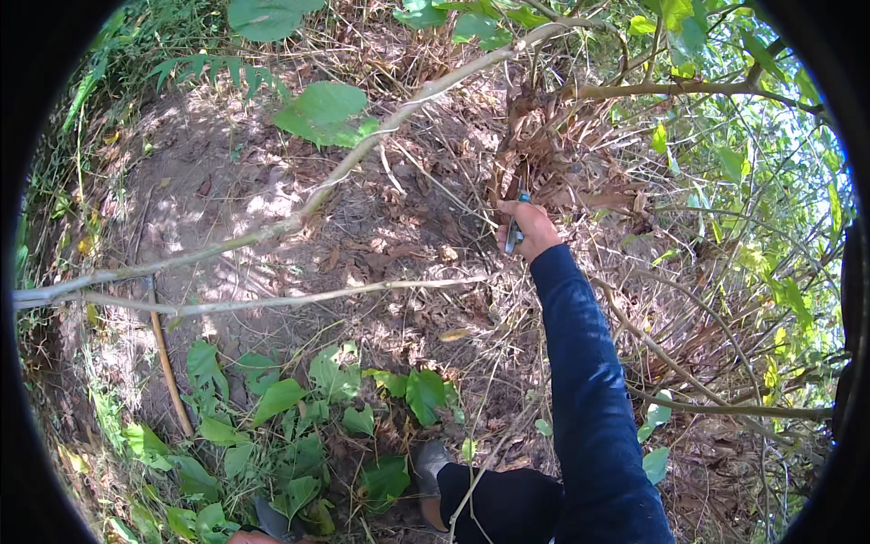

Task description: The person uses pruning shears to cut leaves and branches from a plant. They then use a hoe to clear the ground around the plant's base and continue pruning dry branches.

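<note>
My right hand reaches forward in a dark blue sleeve, its fingers closed around a small hand tool with grey and blue parts. The grip covers much of the tool, so its exact kind is unclear. Just beyond the knuckles is a clump of dry brown leaves and stalks at the base of a shrub. Of my left hand, only a sliver of skin shows at the bottom edge; its fingers are hidden.
A long pale branch crosses diagonally before me, with a thinner branch below it. Leafy plants surround my shoes. Tangled twigs fill the right side. A brown stick lies left on leaf-strewn soil.
</note>
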Demonstrator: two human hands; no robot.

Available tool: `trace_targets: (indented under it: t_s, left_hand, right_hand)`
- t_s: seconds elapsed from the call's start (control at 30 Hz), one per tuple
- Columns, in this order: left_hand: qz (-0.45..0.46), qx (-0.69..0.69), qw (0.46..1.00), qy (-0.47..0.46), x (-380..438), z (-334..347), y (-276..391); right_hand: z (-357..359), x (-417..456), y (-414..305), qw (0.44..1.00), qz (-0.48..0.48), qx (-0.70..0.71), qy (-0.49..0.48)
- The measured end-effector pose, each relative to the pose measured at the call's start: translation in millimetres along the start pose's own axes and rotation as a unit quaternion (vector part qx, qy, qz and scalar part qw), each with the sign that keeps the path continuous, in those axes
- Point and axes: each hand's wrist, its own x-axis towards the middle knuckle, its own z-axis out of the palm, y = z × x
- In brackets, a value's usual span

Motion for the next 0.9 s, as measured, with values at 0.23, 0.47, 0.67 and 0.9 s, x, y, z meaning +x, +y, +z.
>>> trace_targets:
  t_s: [0.23,0.47,0.67,0.9]
  left_hand:
    - [-0.021,0.007,1.000,-0.021,24.2,12.5,5.6]
    - [-0.041,0.020,0.998,-0.036,30.4,12.9,4.9]
    - [-0.044,0.020,0.998,-0.038,29.2,12.5,4.0]
    - [-0.042,0.018,0.998,-0.051,28.5,15.7,6.5]
  right_hand:
    - [33.4,1.1,33.8,0.945,-0.123,-0.300,0.028]
    - [29.8,-13.8,63.2,0.990,-0.049,-0.130,-0.009]
    - [25.4,-21.1,58.6,0.995,-0.008,-0.098,-0.005]
    - [15.5,-90.1,29.1,0.813,-0.467,-0.322,0.134]
